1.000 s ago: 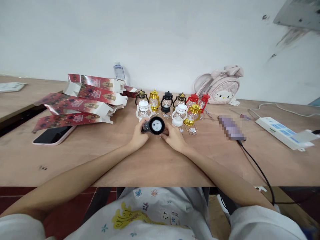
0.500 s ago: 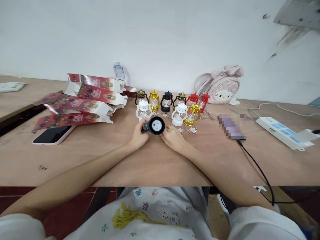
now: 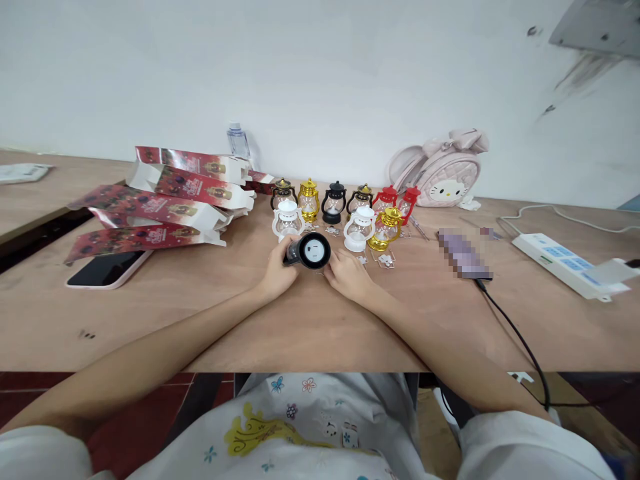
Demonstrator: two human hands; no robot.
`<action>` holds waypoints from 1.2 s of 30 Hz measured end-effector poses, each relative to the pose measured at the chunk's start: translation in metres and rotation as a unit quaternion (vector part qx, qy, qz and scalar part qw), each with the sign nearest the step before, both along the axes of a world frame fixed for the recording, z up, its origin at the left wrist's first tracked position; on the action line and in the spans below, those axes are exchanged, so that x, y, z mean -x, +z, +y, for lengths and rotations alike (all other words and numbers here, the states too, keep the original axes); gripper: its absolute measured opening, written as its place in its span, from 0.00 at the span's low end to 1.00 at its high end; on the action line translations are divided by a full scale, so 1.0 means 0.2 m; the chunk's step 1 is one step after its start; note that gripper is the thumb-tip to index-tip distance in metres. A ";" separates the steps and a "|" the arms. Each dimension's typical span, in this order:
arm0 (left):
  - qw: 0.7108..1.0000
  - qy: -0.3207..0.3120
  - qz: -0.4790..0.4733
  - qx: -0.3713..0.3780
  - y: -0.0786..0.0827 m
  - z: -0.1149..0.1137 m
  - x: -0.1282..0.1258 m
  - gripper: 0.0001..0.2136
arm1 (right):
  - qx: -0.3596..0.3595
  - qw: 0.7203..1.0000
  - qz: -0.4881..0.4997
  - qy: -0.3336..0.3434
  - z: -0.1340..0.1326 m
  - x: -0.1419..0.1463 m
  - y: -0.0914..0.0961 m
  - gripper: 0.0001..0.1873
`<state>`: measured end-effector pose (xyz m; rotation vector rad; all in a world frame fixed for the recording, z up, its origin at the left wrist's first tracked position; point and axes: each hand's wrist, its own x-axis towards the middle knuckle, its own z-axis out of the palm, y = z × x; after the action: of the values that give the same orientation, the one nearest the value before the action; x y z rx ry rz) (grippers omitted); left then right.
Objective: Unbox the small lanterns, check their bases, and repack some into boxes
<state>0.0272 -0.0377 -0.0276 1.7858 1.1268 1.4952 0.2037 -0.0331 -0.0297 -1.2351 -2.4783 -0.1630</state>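
The black lantern [image 3: 309, 251] lies tipped on its side at the centre of the frame, its round pale underside turned toward you. Your left hand [image 3: 278, 272] is wrapped around its body from the left, fingers curled closed on it. Your right hand [image 3: 349, 275] sits just right of it, fingertips [image 3: 332, 268] meeting the lantern's lower edge; whether they pinch anything there is too small to tell. Both forearms run back to the lower corners across the wooden table [image 3: 310, 327].

Just behind the held lantern stand two white lanterns [image 3: 288, 221], one either side, with a gold lantern [image 3: 385, 229] to the right of them. Small clear tabs [image 3: 385, 259] lie on the table in front of that gold one. Further back runs a row of upright lanterns: dark, gold, black, dark, and two red lanterns [image 3: 397, 200] at its right end.

At centre left lies a pile of red cartons [image 3: 165, 200], flattened and overlapping, and a phone [image 3: 107, 270] rests face up just below them. At right, a black cable [image 3: 515, 337] trails toward the lower right, and a white power strip [image 3: 565, 265] lies near the right edge. Against the wall at upper right leans a pink backpack [image 3: 440, 173]; a clear bottle [image 3: 239, 141] stands behind the cartons.
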 end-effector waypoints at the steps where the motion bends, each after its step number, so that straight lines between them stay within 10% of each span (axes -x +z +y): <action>1: 1.000 0.001 0.000 -0.002 0.00 0.00 0.00 0.11 | 0.001 1.000 -0.002 0.002 0.00 0.00 0.00 0.10; 36: 1.000 -0.010 0.007 -0.025 -0.01 0.00 0.00 0.10 | 0.051 0.988 -0.122 0.077 0.00 -0.08 0.11 0.14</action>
<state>0.0274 -0.0379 -0.0291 1.8389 1.0836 1.5137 0.2189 -0.0329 -0.0076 -1.1152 -2.8132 -0.1554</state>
